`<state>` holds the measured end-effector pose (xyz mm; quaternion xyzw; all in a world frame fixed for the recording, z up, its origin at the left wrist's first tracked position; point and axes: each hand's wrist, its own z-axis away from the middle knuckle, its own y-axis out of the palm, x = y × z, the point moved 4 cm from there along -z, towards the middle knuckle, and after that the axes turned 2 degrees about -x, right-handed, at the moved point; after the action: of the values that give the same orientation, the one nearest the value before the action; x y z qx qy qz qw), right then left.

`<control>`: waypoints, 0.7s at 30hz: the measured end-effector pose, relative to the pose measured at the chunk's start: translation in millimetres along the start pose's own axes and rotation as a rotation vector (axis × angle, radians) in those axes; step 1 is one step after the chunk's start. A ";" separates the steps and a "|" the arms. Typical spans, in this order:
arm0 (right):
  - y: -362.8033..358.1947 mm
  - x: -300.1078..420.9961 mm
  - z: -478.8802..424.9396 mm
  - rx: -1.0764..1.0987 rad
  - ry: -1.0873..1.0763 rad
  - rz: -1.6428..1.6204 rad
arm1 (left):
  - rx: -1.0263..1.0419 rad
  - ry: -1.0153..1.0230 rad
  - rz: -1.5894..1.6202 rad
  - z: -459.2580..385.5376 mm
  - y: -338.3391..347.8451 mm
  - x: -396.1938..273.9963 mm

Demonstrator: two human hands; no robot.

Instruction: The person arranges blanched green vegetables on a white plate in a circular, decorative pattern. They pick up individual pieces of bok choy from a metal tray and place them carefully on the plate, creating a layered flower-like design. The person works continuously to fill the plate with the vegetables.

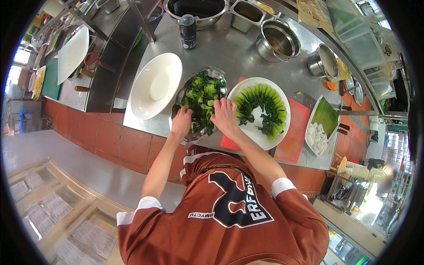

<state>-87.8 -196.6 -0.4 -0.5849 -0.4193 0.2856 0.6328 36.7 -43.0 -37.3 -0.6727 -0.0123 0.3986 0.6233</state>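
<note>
A shiny scalloped dish (198, 137) stands at the table's near edge, heaped with dark leafy greens (202, 88) with pale green stems. My left hand (183, 120) has its fingers curled into the greens at the dish's left side. Over the right side bends my right hand (225, 113), touching the greens; whether its fingers pinch any is hidden. Right beside it, a round white plate (256, 123) carries halved bok choy (277, 101) in a ring, stems outward, with a gap at the near left. The plate partly covers a red cutting board (291, 132).
An oval white bowl (140, 102) stands left of the dish. Beyond are a dark bottle (187, 34), a steel pot (270, 51) and a smaller pot (316, 63). At right, a white platter (309, 140) holds white pieces and a leaf; knife handles (344, 127) lie by it.
</note>
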 end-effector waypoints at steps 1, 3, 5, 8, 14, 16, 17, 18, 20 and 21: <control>6.9 1.3 3.0 0.014 0.014 0.034 | 0.002 -0.020 0.026 7.3 -2.2 5.0; 14.4 2.5 5.2 0.029 0.019 0.102 | 0.008 -0.071 0.084 15.2 -3.7 13.8; 17.2 0.9 2.3 0.030 -0.001 0.169 | 0.018 -0.135 0.145 21.4 -3.3 21.8; 16.1 -10.9 -10.3 0.166 -0.045 0.145 | 0.232 -0.137 -0.036 20.8 -26.3 6.1; 12.7 -14.0 -22.7 0.169 -0.144 0.220 | 0.053 -0.163 -0.074 -14.5 -51.4 -24.5; 5.5 -5.4 -21.5 0.103 -0.164 0.221 | -0.186 -0.080 -0.028 -38.8 -41.1 -22.4; 3.0 -2.1 -20.0 0.072 -0.172 0.220 | -0.303 -0.039 -0.006 -49.4 -34.3 -20.7; 2.9 -1.4 -19.4 0.048 -0.189 0.229 | -0.279 -0.071 -0.068 -60.9 -27.0 -20.8; 4.0 -1.4 -18.4 -0.004 -0.218 0.246 | -0.231 -0.132 -0.197 -79.7 -18.5 -22.6; 5.4 -1.8 -18.7 -0.010 -0.223 0.236 | -0.193 -0.186 -0.180 -86.7 -10.6 -15.7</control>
<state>-71.8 -206.7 -5.3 -0.5979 -0.4169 0.4191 0.5414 79.0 -120.6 -28.3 -0.6858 -0.1683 0.3985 0.5853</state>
